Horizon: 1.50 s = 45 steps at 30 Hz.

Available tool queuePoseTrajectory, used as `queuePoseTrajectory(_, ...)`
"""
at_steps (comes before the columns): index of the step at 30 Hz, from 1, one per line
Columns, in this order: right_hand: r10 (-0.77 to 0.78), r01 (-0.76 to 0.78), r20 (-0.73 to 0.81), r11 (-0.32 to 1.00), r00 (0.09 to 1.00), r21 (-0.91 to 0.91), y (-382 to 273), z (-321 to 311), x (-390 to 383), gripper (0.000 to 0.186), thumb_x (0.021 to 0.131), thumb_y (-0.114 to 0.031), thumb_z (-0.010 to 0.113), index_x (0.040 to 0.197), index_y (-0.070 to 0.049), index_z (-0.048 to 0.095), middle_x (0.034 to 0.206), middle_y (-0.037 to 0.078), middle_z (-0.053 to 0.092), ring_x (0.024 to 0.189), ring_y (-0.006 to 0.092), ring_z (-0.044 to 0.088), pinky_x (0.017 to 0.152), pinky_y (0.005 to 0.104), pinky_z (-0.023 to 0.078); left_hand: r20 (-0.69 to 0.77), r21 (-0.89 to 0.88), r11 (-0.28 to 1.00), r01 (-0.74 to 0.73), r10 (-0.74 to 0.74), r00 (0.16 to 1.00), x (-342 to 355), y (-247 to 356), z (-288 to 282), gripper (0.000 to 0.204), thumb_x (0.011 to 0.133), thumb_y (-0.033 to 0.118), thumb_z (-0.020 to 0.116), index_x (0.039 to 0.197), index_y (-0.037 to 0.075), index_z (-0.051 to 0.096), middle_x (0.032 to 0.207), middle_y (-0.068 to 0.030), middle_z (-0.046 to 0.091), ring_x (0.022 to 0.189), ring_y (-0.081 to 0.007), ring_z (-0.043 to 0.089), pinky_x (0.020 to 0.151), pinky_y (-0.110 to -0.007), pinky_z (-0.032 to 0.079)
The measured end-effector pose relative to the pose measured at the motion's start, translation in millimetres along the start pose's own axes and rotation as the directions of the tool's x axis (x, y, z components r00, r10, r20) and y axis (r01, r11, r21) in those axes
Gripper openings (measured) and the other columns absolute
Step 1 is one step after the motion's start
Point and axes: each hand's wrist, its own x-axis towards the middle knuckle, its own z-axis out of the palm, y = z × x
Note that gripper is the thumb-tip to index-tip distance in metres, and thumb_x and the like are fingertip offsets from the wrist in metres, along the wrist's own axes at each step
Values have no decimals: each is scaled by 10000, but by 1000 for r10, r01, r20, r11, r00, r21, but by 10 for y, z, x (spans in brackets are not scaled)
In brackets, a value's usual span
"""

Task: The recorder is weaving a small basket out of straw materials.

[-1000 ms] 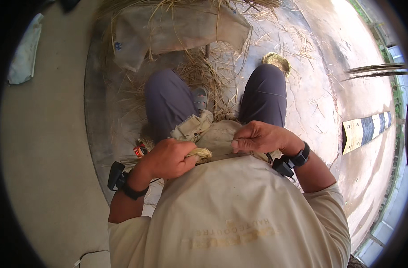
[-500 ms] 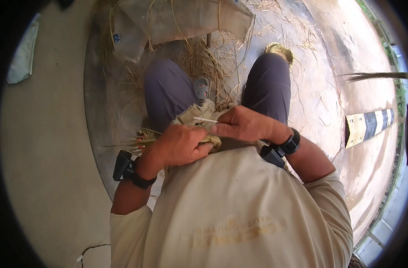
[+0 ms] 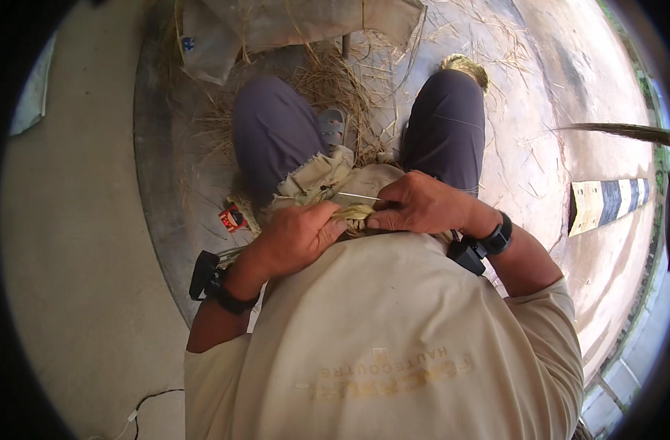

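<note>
My left hand (image 3: 295,238) is closed on a bundle of yellow-green straw braid (image 3: 355,213) in my lap. Its thumb and fingers press the braid from the left. Closed in a pinch, my right hand (image 3: 421,207) holds a thin, pale needle-like rod (image 3: 355,196) that points left above the braid. Its thumb is against the braid's right end. A frayed beige cloth (image 3: 313,178) lies across my lap, just beyond the hands. Loose straw ends show behind my left forearm. The braid's underside is hidden by my hands and shirt.
A red packet (image 3: 233,218) lies left of my left hand. Loose straw (image 3: 339,84) litters the floor between my feet, under a pale sheet (image 3: 306,26). A straw coil (image 3: 467,70) sits past my right knee. Farther right are a striped block (image 3: 606,205) and broom bristles (image 3: 621,130).
My right hand has moved slightly right with the rod, and my hands are farther apart. More braid shows between them. The straw ends at left have swung back, uncovering the red packet.
</note>
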Motion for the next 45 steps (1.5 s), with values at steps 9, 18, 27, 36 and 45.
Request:
queuePoseTrajectory(9,245,-206,-15,843,969,497,212,-55,-254,309,1019,-295,702,1030,11,745,683,53,615,642,137,575,595,354,479,103,-194,981,-5,25,994,230,76,53,244,1045,223,599,1125,3,670,817,-227,678,767,-396,685,663,-438,516)
queuePoseTrajectory(18,-429,451,-168,731,887,513,-381,85,71,244,1090,-169,560,1219,15,656,1119,145,727,1038,303,721,941,420,574,6,-225,965,-135,140,990,284,-47,162,245,1047,231,601,1008,-7,645,792,-229,648,711,-329,656,660,-404,507)
queuePoseTrajectory(27,-454,361,281,874,845,327,-291,77,-72,298,1113,-179,511,1282,27,645,1312,187,686,1275,350,638,1073,425,510,313,-557,780,284,-120,942,243,-106,108,275,1082,198,571,1213,-24,668,919,-35,696,845,-79,608,742,-279,515)
queuePoseTrajectory(36,-483,470,-49,818,874,330,-200,-195,-373,318,1117,-208,509,1280,27,648,1282,208,688,1152,285,678,988,399,530,174,-420,887,191,-128,976,312,-101,133,253,1030,209,610,1073,-25,692,805,-84,698,734,-95,599,689,-340,522)
queuePoseTrajectory(45,307,37,-662,891,684,452,4,-492,-1013,339,1127,-291,518,1249,-17,675,1113,26,714,731,22,547,538,195,400,-214,-256,952,167,-224,951,310,-216,-205,217,1046,166,586,1025,-35,664,814,-14,643,766,-68,517,685,-276,475)
